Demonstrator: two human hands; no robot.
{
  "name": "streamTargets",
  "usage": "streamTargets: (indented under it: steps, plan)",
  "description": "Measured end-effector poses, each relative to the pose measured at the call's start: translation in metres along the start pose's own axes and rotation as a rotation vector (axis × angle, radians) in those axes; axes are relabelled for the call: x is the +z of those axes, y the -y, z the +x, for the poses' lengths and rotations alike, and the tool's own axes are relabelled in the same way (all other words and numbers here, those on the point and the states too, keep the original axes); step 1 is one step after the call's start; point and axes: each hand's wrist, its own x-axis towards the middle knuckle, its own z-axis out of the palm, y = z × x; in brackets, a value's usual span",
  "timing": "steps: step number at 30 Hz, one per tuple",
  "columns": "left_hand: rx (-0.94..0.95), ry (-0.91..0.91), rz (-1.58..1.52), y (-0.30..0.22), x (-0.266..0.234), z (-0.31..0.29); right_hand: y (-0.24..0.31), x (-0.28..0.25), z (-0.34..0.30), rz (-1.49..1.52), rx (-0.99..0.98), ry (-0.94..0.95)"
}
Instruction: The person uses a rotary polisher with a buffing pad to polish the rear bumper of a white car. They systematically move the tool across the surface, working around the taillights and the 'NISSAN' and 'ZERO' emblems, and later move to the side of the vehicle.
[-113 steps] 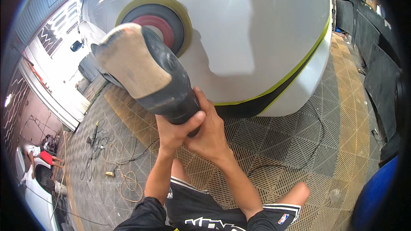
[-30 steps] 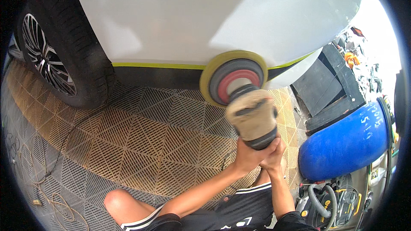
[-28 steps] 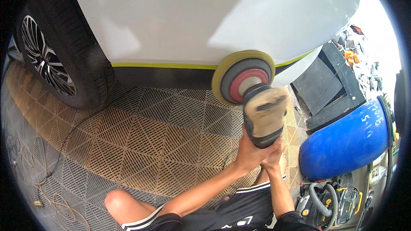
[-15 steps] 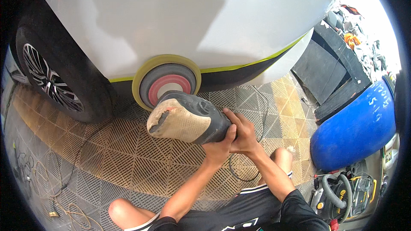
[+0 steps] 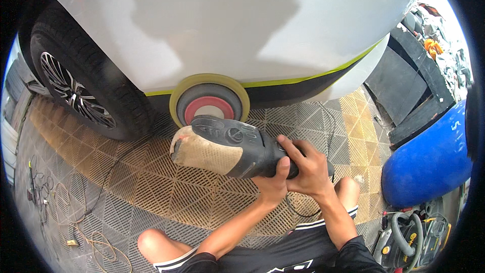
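Note:
A dark polisher with a worn beige front cover (image 5: 209, 151) is held between both my hands. Its round yellow-rimmed pad (image 5: 178, 98) lies against the lower edge of a light car panel (image 5: 202, 35), overlapping a yellow-green tape line (image 5: 283, 82). My right hand (image 5: 309, 169) is wrapped round the narrow rear of the polisher body, its fingers over the top. Just nearer to me, my left hand (image 5: 273, 186) grips the body from below, thumb up along the side. Its other fingers are mostly hidden.
A car wheel (image 5: 76, 91) stands left of the pad. Cables (image 5: 96, 245) lie on the slatted floor tiles (image 5: 166, 192) at left. To the right are dark panels (image 5: 399, 86), a blue barrel (image 5: 429, 162) and a vacuum cleaner (image 5: 404, 242) with a grey hose.
The whole view has shifted, with the car further right in it. The polisher has tilted and turned slightly, so more of its top shows, and its pad sits a little lower against the panel.

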Motion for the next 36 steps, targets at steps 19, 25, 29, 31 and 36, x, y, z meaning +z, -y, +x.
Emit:
streamTargets:
  steps: [19, 25, 29, 31, 36]
  plan:
    - [0.117, 0.142, 0.304, 0.019, 0.030, 0.018, -0.070, 0.032, -0.011, 0.278, -0.019, -0.274]
    - [0.210, 0.282, 0.794, 0.016, 0.010, 0.037, -0.075, 0.070, -0.012, 0.535, 0.058, -0.459]
    - [0.205, -0.006, 0.527, 0.009, -0.008, 0.033, -0.065, 0.070, 0.005, 0.510, -0.008, -0.151]
    - [0.242, 0.043, 0.624, 0.000, -0.015, 0.037, -0.054, 0.078, 0.003, 0.516, 0.014, -0.256]
    - [0.080, 0.296, 0.966, -0.037, -0.018, 0.057, -0.034, 0.123, 0.008, 0.731, 0.109, -0.588]
